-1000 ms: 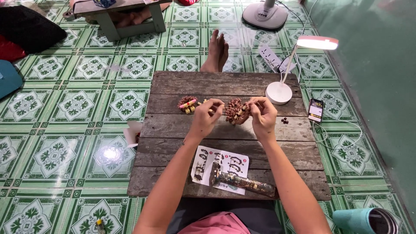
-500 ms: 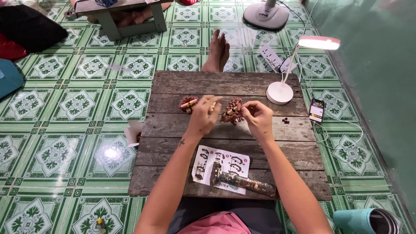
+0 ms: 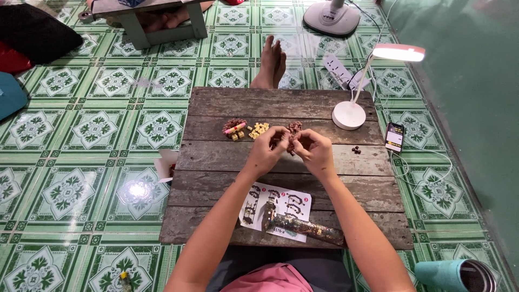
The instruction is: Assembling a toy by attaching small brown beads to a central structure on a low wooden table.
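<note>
1. Hands meet over the middle of the table (image 3: 216, 157), a low top of weathered planks on green patterned tiles.
2. Left hand (image 3: 266, 154) has its fingers curled and its fingertips pinched on the left edge of a brown bead cluster (image 3: 293, 135).
3. Right hand (image 3: 313, 152) is curled the same way, its fingertips pinching the cluster from the other side, so the two hands touch at the beads.
4. The cluster sits just above the planks at the table's middle, part of it showing past the knuckles; the rest is hidden by the fingers.
5. Toward the table's far side, left of the hands, lies a small pile of brown, pink and yellow beads (image 3: 234, 128), with loose yellow beads (image 3: 258, 130) just beside it.
6. At the table's far right corner stands a white lamp (image 3: 349, 114), its lit head out over the tiles.
7. A few dark beads (image 3: 356, 150) lie near the table's right edge, and a phone (image 3: 394, 137) rests on the tiles just past that edge.
8. At the table's near edge lies a printed sheet (image 3: 294, 200), with a speckled tube (image 3: 308, 228) across it.
9. Beyond the table's far edge, a bare foot (image 3: 269, 65) rests on the tiles.
</note>
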